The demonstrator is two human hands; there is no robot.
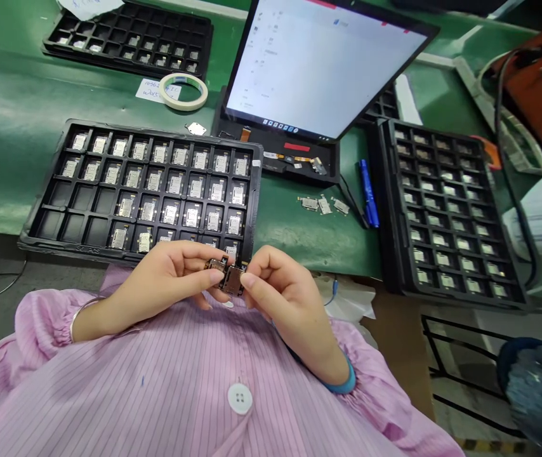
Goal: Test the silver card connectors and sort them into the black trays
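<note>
Just past the near edge of a black compartment tray (84,198), my left hand (176,276) pinches a small dark circuit board (233,280) between thumb and fingers. My right hand (283,285) grips the same piece by its right edge with thumb and forefinger. A second small part (216,263) seems to lie against it under my left fingertips; I cannot tell whether the two are joined. Silvery boards sit one to a cell in most of the tray, while several cells at its left are bare.
Beyond the tray lie a tape roll (184,105) and a loose metal plate (197,129). A lit laptop-like screen (318,63) stands behind several loose boards (323,204) and a blue marker (369,193). Filled trays stand at right (397,254) and far left (109,47).
</note>
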